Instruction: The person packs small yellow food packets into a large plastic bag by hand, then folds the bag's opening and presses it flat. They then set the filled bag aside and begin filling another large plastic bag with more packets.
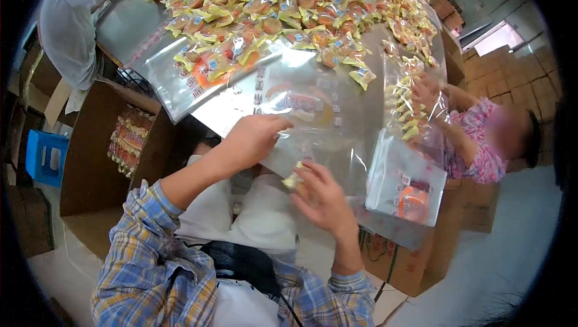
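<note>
My left hand (256, 139) is closed, its fingertips pinched at the near part of a clear printed plastic bag (313, 101) lying on the table. To its right, my right hand (323, 197) has its fingers curled around a small snack packet in a yellow-edged wrapper (292, 180), partly hidden by the fingers. Beyond both hands, a large heap of individually wrapped snacks (307, 2) covers the table, each in clear film with yellow ends. Several of these lie on a stack of clear bags (174, 86) at the left.
Another stack of printed bags (391, 176) lies at the table's right edge. A cardboard box (90, 152) with packed snacks stands at left beside a blue stool (45, 158). Co-workers sit at right, in a pink patterned top (484, 146), and upper left, in a pale shirt (72, 26).
</note>
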{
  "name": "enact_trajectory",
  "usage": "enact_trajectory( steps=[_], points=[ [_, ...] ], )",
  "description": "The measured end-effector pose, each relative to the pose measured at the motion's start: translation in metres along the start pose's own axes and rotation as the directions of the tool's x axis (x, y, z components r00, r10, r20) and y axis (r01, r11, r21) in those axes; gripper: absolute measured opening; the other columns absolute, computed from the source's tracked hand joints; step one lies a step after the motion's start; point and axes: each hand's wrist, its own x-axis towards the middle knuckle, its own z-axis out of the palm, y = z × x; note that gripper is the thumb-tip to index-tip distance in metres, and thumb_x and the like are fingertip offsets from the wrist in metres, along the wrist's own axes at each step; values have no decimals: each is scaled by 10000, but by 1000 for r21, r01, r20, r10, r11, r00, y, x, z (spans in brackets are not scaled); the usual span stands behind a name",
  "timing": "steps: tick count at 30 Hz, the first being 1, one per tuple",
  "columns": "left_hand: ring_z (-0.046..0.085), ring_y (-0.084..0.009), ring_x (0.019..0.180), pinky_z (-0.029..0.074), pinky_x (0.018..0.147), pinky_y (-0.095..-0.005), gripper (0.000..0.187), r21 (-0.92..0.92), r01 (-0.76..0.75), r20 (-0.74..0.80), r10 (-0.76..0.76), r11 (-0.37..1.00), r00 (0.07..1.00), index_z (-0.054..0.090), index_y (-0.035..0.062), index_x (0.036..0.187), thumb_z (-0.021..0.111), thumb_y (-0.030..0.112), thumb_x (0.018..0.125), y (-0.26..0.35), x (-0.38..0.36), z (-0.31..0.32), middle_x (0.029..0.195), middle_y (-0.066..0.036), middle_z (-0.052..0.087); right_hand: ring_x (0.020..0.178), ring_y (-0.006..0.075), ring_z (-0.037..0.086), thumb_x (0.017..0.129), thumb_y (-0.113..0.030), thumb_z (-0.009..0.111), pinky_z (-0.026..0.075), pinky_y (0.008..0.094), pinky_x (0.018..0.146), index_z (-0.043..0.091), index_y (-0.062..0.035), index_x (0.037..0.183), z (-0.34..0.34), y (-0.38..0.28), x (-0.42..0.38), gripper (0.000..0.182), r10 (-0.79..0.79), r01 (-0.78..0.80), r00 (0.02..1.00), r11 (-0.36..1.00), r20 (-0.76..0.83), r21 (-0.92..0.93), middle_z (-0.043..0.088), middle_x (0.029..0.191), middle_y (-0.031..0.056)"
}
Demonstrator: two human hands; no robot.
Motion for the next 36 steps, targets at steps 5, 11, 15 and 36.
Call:
enact_trajectory(
  steps=[5, 11, 15, 36],
  points=[
    [708, -342, 941, 579, 799, -416, 309, -149, -32, -128, 13, 988, 992, 714, 52, 1138, 725, -31, 841, 66, -22, -16, 1051, -150, 716, 1286, 488, 544, 853, -137, 784, 487, 466, 1069, 453, 51, 1465, 28, 32, 1, 721, 132, -179, 966, 963, -222, -203, 496, 1457, 318],
    [703, -314, 982, 584, 837, -386, 334, -187, -90, -358, 17, 978, 934, 744, 45, 1096, 758, -63, 780, 99, -78, -21, 1084, -106, 715, 1410, 474, 423, 860, -123, 774, 401, 488, 1152, 386, 71, 1511, 19, 49, 4, 782, 130, -239, 923, 931, -363, -275, 395, 1534, 325],
    [710, -308, 992, 589, 836, -383, 335, -263, 3, -422, -118, 965, 899, 744, 44, 1112, 757, -67, 796, 109, -89, -26, 1116, -116, 712, 1431, 447, 413, 855, -137, 791, 379, 483, 1173, 400, 47, 1515, 13, 42, 8, 789, 114, -173, 948, 968, -298, -180, 405, 1532, 291],
    [654, -312, 1135, 558, 947, -423, 333, -226, -148, -381, 53, 963, 923, 730, 61, 1147, 760, 16, 819, 149, -168, -30, 1186, -97, 684, 1152, 296, 628, 1085, -306, 523, 547, 500, 936, 547, -153, 1423, 53, 12, 64, 372, 475, -233, 856, -2, 206, 972, 568, 1393, 129]
  ],
)
